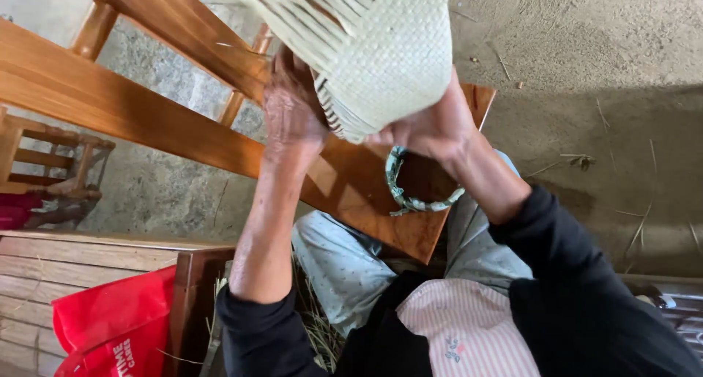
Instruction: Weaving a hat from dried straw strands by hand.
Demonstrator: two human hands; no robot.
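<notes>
Overhead, much of the woven basket (381, 47) runs out of the top edge of the view, so its full shape and rim cannot be made out; only the lower body and a fringe of loose, unwoven strips at the upper left show. The left hand (293, 110) sits against the basket's left side with its fingers tucked behind the weave, hidden from view, so the grip itself is only partly visible; it appears clasped on the basket's edge. The right hand (432, 128) presses up under the basket's lower right, fingers curled onto it, the fingertips again covered by the weave.

The basket is pale straw-green, plaited in a tight, even checker pattern, rounded at the bottom, with darker gaps where the strips at its open end are not yet closed. It is held up in the air above a tilted wooden table (366, 187), close to the camera and apart from the wood.

A twisted green-and-white ring of cord (417, 194) lies on the table just below the right hand, its upper part hidden by the wrist. A red bag (110, 326) at the lower left is cut off by the frame. Dry straw (318, 329) pokes out between the person's knees, hard to make out.
</notes>
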